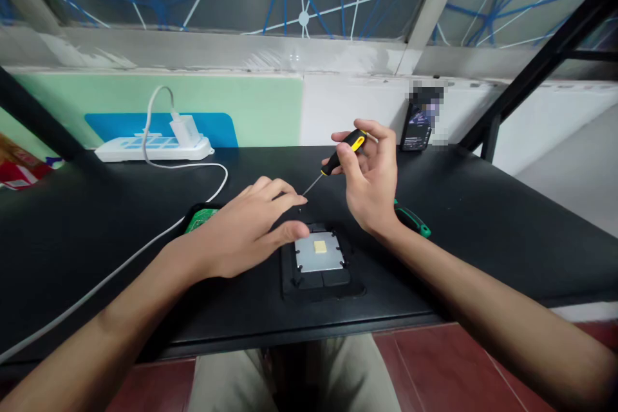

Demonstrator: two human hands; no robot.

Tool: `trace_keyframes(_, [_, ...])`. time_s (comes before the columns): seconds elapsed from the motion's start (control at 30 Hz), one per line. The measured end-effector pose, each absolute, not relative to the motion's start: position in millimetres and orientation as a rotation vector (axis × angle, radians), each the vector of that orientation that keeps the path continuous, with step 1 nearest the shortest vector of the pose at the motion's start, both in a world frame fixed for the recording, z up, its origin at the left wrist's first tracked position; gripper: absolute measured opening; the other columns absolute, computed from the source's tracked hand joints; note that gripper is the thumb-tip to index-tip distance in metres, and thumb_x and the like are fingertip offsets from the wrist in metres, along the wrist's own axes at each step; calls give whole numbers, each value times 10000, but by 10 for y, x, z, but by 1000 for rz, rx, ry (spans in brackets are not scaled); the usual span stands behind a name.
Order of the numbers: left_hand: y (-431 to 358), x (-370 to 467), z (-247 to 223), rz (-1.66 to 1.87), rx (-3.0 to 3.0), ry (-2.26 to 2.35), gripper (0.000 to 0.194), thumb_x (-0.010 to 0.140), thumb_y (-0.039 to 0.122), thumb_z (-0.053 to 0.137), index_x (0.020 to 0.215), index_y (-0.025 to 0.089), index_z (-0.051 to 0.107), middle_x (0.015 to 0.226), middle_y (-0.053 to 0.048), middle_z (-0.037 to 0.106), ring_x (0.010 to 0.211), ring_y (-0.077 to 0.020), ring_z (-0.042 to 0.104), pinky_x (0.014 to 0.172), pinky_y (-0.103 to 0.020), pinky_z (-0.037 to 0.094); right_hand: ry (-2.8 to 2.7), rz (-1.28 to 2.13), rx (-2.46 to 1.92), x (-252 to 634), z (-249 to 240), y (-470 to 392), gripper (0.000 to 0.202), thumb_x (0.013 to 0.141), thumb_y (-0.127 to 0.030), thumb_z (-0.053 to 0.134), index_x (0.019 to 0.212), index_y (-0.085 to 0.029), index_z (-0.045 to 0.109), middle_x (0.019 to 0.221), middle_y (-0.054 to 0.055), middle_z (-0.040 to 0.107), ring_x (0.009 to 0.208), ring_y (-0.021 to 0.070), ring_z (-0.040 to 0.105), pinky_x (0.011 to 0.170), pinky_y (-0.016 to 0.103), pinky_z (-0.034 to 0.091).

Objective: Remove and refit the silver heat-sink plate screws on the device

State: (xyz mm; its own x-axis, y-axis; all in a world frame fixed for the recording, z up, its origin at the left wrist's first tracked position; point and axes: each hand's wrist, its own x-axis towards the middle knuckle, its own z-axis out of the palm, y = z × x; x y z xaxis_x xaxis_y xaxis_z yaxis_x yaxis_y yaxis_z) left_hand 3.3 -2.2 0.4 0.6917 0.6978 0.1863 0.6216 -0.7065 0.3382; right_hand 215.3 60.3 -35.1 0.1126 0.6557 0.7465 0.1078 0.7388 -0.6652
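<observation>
My right hand (369,174) is wrapped round the black and yellow handle of a screwdriver (333,163), whose thin shaft slants down to the left. The shaft's tip meets the index fingertip of my left hand (258,225). That hand is spread palm down, its thumb over the upper left edge of a black casing (321,279). In the casing lies a silvery metal plate (309,261) with a small pale yellow square (320,246) on it. A tiny dark piece (300,210) rests on the table just below the screwdriver tip.
Behind my left wrist is a green circuit board (200,219). A green and black tool (412,221) lies by my right wrist. A power strip (154,148) with a white cable (111,275) and a phone (418,125) stand at the back of the black table (483,225).
</observation>
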Motion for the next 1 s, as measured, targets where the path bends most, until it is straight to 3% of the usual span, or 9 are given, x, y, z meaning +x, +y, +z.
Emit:
trace_keyframes(0.17, [70, -8, -51, 518, 2665, 1074, 870, 974, 745, 65, 1366, 176, 594, 1317, -128, 578, 1200, -302, 474, 1046, -473, 381, -1414, 497, -723, 2162, -295, 548, 331, 933, -435, 640, 1190, -337, 456, 1132, 15, 672, 771, 150, 735, 609, 303, 639])
trace_keyframes(0.43, [63, 31, -66, 362, 2721, 1097, 778, 1024, 689, 122, 1271, 182, 658, 1237, -122, 627, 1127, -305, 496, 1005, -499, 402, -1432, 513, -784, 2159, -290, 538, 368, 948, -476, 600, 1234, -336, 415, 1169, 39, 663, 818, 172, 739, 633, 328, 648])
trace_keyframes(0.8, [69, 37, -111, 300, 2787, 1117, 680, 1061, 608, 216, 1293, 130, 641, 1210, -126, 639, 1134, -302, 487, 1023, -479, 405, -1507, 429, -836, 2210, -291, 588, 396, 990, -511, 472, 1318, -345, 326, 1234, 78, 610, 854, 191, 716, 643, 363, 615])
trace_keyframes(1.0, [75, 32, -123, 233, 2780, 1168, 610, 1061, 583, 278, 1243, 146, 663, 1165, -121, 642, 1119, -302, 499, 996, -470, 421, -1481, 287, -900, 2309, -215, 650, 408, 998, -504, 431, 1362, -349, 332, 1124, 67, 618, 781, 186, 659, 624, 363, 552])
